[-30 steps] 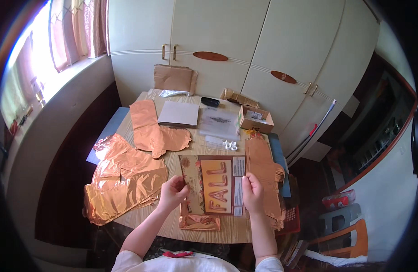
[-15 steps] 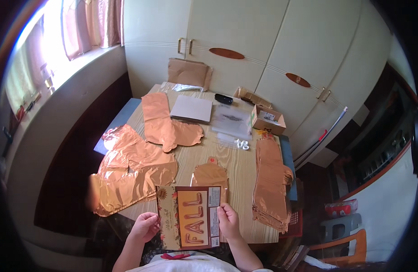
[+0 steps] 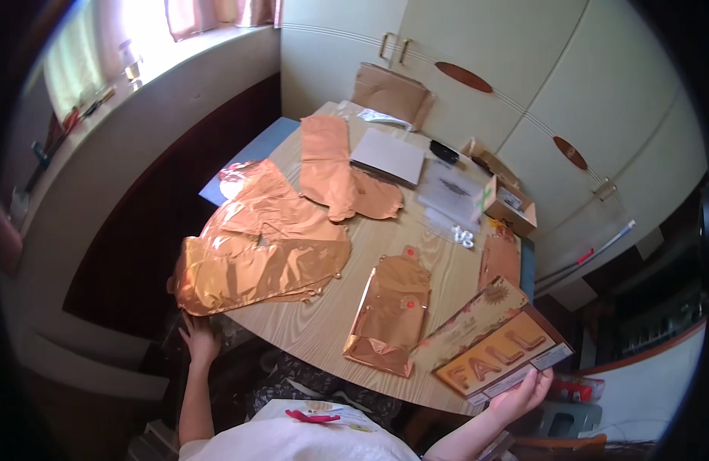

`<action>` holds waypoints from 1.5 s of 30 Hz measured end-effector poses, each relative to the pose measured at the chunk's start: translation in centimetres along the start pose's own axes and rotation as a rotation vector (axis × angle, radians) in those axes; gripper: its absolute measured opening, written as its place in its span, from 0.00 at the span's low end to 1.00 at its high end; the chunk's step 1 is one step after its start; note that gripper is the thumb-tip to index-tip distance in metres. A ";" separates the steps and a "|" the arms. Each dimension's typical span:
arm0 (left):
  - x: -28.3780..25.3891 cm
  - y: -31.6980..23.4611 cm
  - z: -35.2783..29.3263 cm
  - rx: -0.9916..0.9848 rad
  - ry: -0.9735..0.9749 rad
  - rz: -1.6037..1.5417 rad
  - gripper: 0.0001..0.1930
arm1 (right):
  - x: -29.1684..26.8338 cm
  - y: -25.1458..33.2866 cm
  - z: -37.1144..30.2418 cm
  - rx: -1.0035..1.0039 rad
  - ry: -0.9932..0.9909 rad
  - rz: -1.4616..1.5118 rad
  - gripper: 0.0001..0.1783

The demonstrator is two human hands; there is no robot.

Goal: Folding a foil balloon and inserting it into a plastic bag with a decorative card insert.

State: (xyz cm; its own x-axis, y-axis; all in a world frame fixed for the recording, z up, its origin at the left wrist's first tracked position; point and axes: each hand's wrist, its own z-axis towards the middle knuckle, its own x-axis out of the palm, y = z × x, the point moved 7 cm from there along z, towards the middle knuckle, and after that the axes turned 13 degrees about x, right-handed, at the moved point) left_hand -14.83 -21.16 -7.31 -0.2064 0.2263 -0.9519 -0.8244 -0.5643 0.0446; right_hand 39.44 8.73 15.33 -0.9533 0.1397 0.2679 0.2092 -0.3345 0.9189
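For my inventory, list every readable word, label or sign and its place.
Printed card: large copper capitals, legible, not transcribed here.
Its cream panel: lettering too blurred.
Its white labels: print too small.
Red marks on folded copper foil: unreadable.
Dark mark on clear plastic: unreadable.

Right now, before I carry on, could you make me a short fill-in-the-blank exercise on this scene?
1. Of the two hands, the one holding the printed card is the ____.
2. The left hand is nearest the large copper foil pile, on the ____ side of the table.
3. The folded foil packet bears two small ____ marks.

Missing words: right hand; left; red.
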 end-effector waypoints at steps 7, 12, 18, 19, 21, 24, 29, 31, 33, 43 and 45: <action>-10.0 -13.7 5.0 0.420 0.696 -1.007 0.19 | 8.4 4.6 -8.2 -0.796 0.505 -0.934 0.06; -12.6 -19.7 7.8 0.371 0.415 -1.474 0.21 | 13.4 0.1 -14.4 -1.015 0.763 -1.029 0.12; -13.7 -25.2 9.0 0.671 0.228 -1.100 0.22 | 13.2 -6.5 -17.8 -0.874 0.905 -1.030 0.15; -13.3 -26.2 8.9 0.742 0.217 -1.047 0.22 | 13.1 -7.4 -18.0 -0.840 0.930 -1.019 0.15; -12.5 -28.3 8.6 0.875 0.192 -0.936 0.21 | 12.9 -9.0 -18.4 -0.777 0.984 -0.988 0.14; -10.9 -30.4 7.8 0.974 0.190 -0.771 0.21 | 13.5 -9.0 -16.8 -0.608 1.119 -0.863 0.12; -10.2 -32.3 6.7 1.068 0.170 -0.592 0.26 | 11.9 -14.8 -5.1 -0.401 0.909 -0.819 0.13; -10.4 -33.4 6.4 1.129 0.165 -0.551 0.30 | 13.0 -16.4 -0.5 -0.312 0.873 -0.871 0.18; -11.1 -34.8 6.2 1.168 0.158 -0.531 0.32 | 14.0 -18.2 1.8 -0.357 0.883 -0.901 0.26; -10.3 -35.4 4.9 1.194 0.198 -0.469 0.37 | 15.5 -21.9 2.2 -0.348 1.054 -1.076 0.27; -10.6 -35.2 4.5 1.214 0.212 -0.472 0.37 | 15.5 -21.6 1.6 -0.345 1.042 -1.089 0.28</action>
State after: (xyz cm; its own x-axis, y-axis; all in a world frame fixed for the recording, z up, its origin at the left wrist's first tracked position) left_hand 14.03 -0.14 2.61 0.2239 0.0134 -0.9745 -0.7624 0.6253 -0.1666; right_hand 20.53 19.62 0.08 -0.3612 -0.1900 -0.9129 -0.5834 -0.7177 0.3802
